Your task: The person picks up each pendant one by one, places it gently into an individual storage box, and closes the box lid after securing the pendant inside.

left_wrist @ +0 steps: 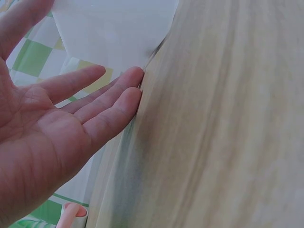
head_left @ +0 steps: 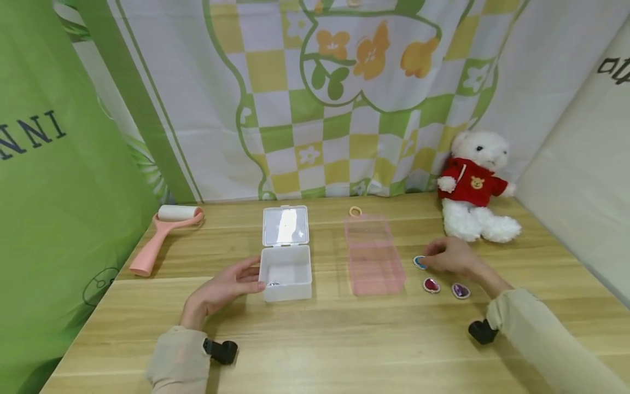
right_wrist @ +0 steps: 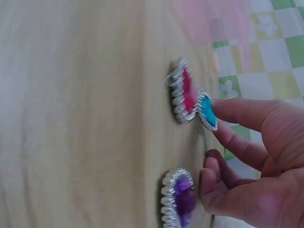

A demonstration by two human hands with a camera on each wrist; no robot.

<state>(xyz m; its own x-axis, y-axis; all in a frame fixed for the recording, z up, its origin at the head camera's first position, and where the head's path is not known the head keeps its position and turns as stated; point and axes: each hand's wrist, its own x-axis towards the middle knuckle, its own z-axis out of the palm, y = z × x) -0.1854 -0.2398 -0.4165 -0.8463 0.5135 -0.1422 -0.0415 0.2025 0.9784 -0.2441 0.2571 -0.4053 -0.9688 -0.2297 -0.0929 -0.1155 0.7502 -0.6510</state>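
A small translucent white box (head_left: 287, 293) stands on the table with its hinged lid (head_left: 285, 225) laid back. My left hand (head_left: 227, 284) is at its left side, thumb near the front corner, fingers extended; in the left wrist view the fingertips (left_wrist: 128, 97) rest along the tabletop. Something small and shiny lies inside the box. With its thumb and a finger my right hand (head_left: 451, 256) pinches the edge of a blue gem (right_wrist: 207, 111) with a silvery beaded rim. Close to that hand lie a red gem (head_left: 431, 285) and a purple gem (head_left: 461, 290), both with similar rims.
A pink translucent tray with compartments (head_left: 376, 287) lies between the hands, a small yellowish ring (head_left: 355, 211) behind it. A pink-handled lint roller (head_left: 156, 243) is at the far left. A white teddy bear in a red sweater (head_left: 474, 183) sits at the back right, before a patterned curtain (head_left: 315, 131).
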